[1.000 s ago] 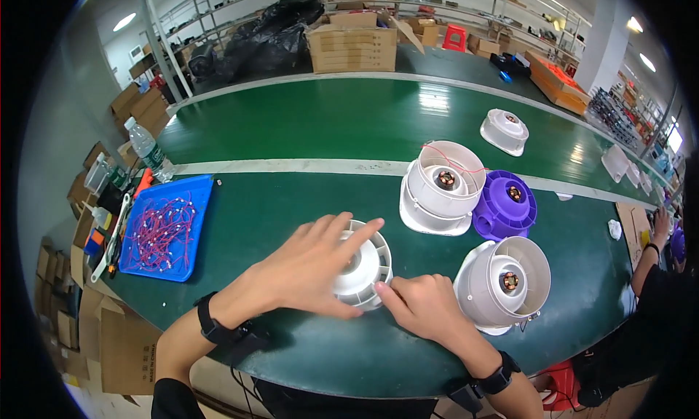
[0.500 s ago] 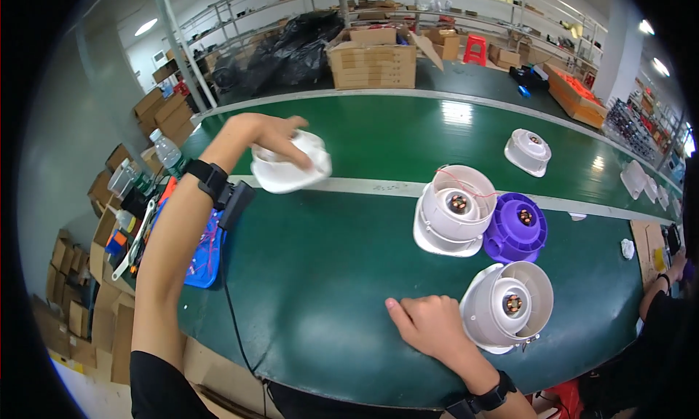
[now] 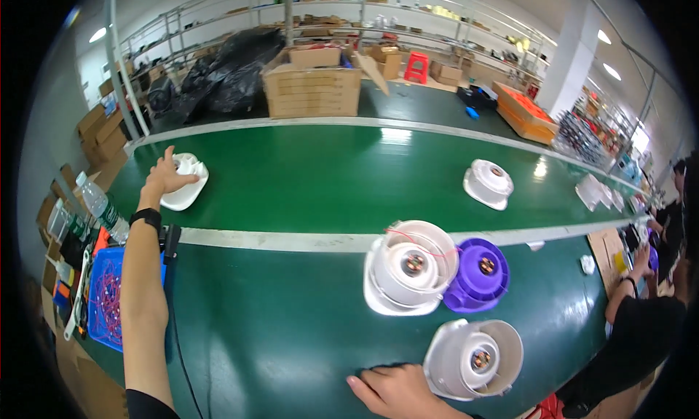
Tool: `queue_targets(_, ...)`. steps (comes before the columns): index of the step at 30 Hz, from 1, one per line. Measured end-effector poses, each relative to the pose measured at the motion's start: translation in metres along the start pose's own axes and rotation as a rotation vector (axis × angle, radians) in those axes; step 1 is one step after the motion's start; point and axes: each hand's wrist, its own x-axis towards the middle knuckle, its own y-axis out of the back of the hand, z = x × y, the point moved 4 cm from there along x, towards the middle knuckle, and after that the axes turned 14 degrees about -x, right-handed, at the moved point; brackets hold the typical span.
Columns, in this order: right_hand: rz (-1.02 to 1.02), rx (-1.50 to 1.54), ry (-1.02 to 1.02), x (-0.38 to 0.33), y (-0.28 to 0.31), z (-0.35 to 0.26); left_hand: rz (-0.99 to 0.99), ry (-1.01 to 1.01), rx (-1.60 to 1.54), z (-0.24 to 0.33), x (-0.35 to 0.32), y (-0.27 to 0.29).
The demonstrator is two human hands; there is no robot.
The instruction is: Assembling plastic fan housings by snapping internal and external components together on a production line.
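Note:
At the far left of the green belt, my left hand [image 3: 166, 178] has its thumb and fingers around a white plastic housing [image 3: 191, 196], which appears to rest there. Its palm side is hidden. My right hand [image 3: 393, 390] rests on the table at the lower edge, fingers loosely curled and nothing visible in them. Just right of it lies a white round housing [image 3: 510, 350] with a copper-wound motor inside. Farther back sit another white housing [image 3: 378, 288], with a red wire over its rim, and a purple housing [image 3: 473, 294] touching it.
Another white housing [image 3: 489, 190] sits on the belt at the right. A blue tray [image 3: 111, 257] of thin wires and a bottle [image 3: 102, 206] are beside my left forearm. A cable [image 3: 180, 353] trails down the table. Co-workers [image 3: 641, 324] are at the right.
My left hand has carried the white housing left and farther onto the belt. The whole view has shifted; my right hand remains beside the nearest housing.

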Motion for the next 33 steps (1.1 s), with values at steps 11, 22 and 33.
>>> queue_targets(11, -0.072, 0.044, -0.057, 0.017, 0.005, -0.012, 0.191, 0.157, -0.131, -0.012, 0.013, -0.037)
queue_targets(22, 0.006, 0.04, -0.006, 0.004, 0.015, -0.011, 0.329, 0.032, -0.212, 0.001, -0.047, 0.022)
queue_targets(33, -0.078, -0.26, 0.384, -0.005, -0.006, -0.013, -0.992, -0.495, -0.956, 0.009, -0.543, 0.087)
